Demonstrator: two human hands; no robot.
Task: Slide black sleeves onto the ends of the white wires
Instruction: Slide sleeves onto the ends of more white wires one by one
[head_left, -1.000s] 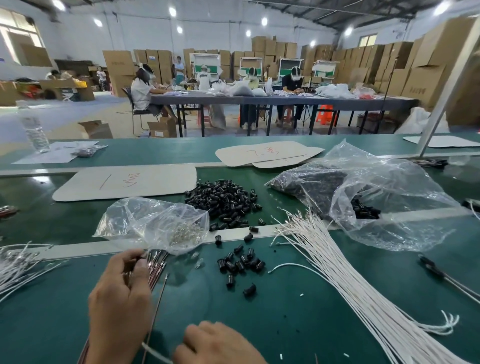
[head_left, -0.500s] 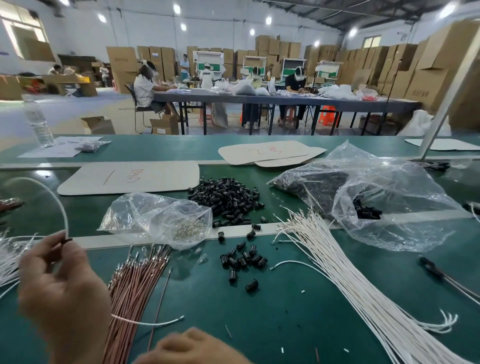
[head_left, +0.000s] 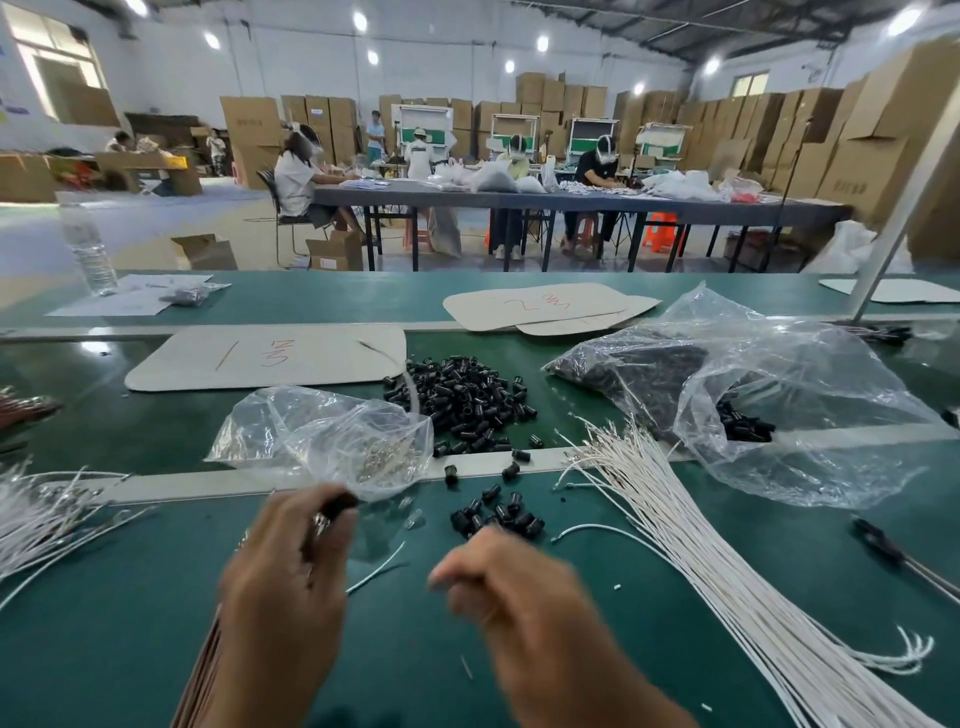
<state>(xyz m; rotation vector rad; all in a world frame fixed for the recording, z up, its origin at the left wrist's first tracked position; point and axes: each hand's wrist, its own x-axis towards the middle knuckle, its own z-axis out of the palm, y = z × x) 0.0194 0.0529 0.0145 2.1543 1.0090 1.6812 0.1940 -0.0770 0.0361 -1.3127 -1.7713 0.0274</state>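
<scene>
My left hand (head_left: 291, 566) is in the middle foreground and pinches a black sleeve (head_left: 340, 505) at its fingertips. A blurred white wire arcs up from that hand over the bag. My right hand (head_left: 504, 592) is beside it, motion-blurred, with fingers curled; whether it holds anything cannot be made out. A small cluster of black sleeves (head_left: 498, 515) lies just beyond my right hand, and a big pile of sleeves (head_left: 467, 400) lies farther back. The bundle of white wires (head_left: 696, 545) fans across the right. A loose white wire (head_left: 376, 567) lies between my hands.
A clear bag of small metal parts (head_left: 332, 436) sits beyond my left hand, and a large plastic bag (head_left: 779, 395) sits at right. White wires (head_left: 36, 519) lie at the left edge, reddish-brown wires (head_left: 205, 670) under my left forearm. Cardboard sheets (head_left: 270, 356) lie behind.
My left hand swung from the far left back to the middle, now with a black sleeve at its fingertips. My right hand rose from the bottom edge toward the small sleeve cluster.
</scene>
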